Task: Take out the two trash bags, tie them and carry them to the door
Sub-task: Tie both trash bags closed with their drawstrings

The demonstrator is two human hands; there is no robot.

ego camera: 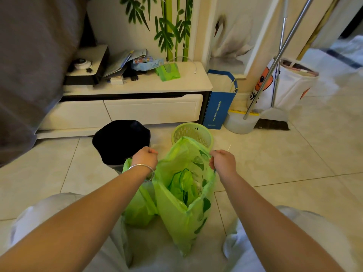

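Note:
A light green trash bag [176, 218] stands open on the floor between my knees, with green scraps inside. My left hand [145, 157] pinches its left rim and my right hand [223, 160] pinches its right rim, holding the mouth apart. A second green trash bag [138, 209] sits low on the floor just left of it, under my left forearm. An empty green basket bin [193, 132] stands right behind the open bag. A bin with a black liner [121, 140] stands to its left.
A low white TV cabinet [137, 107] runs along the wall behind the bins, cluttered on top. A blue paper bag [220, 107], a white bucket [240, 122], mop poles [279, 59] and a white tote [290, 85] stand at the right. Tiled floor extends to the right.

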